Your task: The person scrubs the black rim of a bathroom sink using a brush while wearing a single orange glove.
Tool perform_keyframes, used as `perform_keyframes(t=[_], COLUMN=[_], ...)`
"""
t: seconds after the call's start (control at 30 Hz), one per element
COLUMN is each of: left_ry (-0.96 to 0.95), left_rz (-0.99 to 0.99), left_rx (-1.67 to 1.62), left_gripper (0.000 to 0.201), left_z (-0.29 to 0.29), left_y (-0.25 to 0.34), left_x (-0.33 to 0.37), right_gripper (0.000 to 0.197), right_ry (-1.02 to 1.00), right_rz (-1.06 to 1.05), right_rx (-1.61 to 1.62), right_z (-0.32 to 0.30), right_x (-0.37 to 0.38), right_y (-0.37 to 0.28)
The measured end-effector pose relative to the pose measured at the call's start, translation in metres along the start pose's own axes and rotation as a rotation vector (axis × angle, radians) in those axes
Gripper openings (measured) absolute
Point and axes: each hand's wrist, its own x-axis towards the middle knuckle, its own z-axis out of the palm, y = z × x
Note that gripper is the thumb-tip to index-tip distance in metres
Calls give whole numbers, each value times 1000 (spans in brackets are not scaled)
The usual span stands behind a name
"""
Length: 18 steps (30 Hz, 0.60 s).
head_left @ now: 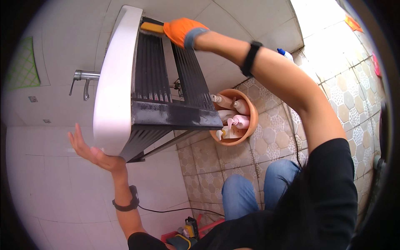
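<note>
My right hand [183, 32], in an orange glove with a grey cuff, is closed around a brush with a yellow back [152, 28]. Its bristle side lies against the far end of a black slatted stand [171, 114], which is attached beneath a white washbasin [114, 83]. Pale smears show on the black slats. My bare left hand [98, 156] has its fingers stretched out and holds nothing; the wrist and palm are against the near corner of the basin. A chrome tap [86, 76] juts out from the basin's left side.
An orange tub [252, 114] with several pump bottles stands on the patterned tile floor [266, 146], right of the stand. Behind my right forearm is a blue-capped bottle [285, 53]. A red tray [210, 227] with tools lies near my body, and a black cable [179, 209] runs from my left wristband.
</note>
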Motion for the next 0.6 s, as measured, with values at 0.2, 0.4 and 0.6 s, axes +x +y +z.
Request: perform_keyframes(t=[0.2, 0.4, 0.6], left_ry=[25, 23, 54], left_rz=[-28, -10, -4], left_rx=[-27, -30, -6], left_gripper=[61, 60, 59], left_z=[0, -1, 1], left_y=[0, 5, 6], left_x=[0, 2, 4], right_gripper=[20, 17, 17], right_ry=[-96, -125, -128], right_rz=[76, -273, -68], right_rx=[-96, 151, 26], right_z=[-13, -63, -74], right_x=[4, -151, -162], right_y=[-17, -50, -62])
